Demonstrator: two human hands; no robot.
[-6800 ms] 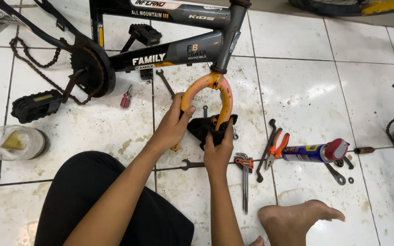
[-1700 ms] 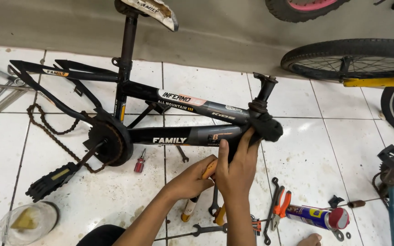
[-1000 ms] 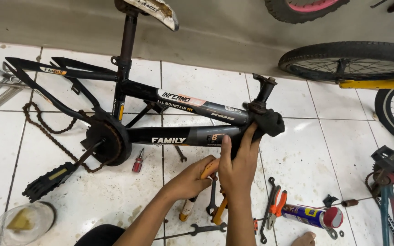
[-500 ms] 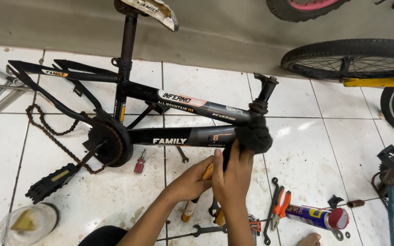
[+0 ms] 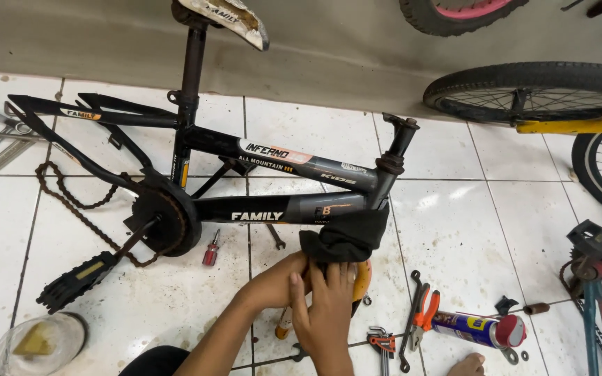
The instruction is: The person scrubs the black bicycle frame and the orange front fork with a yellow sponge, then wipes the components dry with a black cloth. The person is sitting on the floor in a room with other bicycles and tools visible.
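Both hands meet below the head tube of a black bike frame (image 5: 273, 209) standing on the tiled floor (image 5: 496, 216): the left hand (image 5: 273, 284) and right hand (image 5: 329, 306) each close their grip on an orange fork (image 5: 361, 280), which is wrapped at its top by a black rag (image 5: 346, 237) touching the frame's near lower end. Right of the hands on the floor lie pliers (image 5: 423, 317) and a spray can (image 5: 479, 329); a red screwdriver (image 5: 210, 251) lies to the left, a jar (image 5: 36, 341) at near left.
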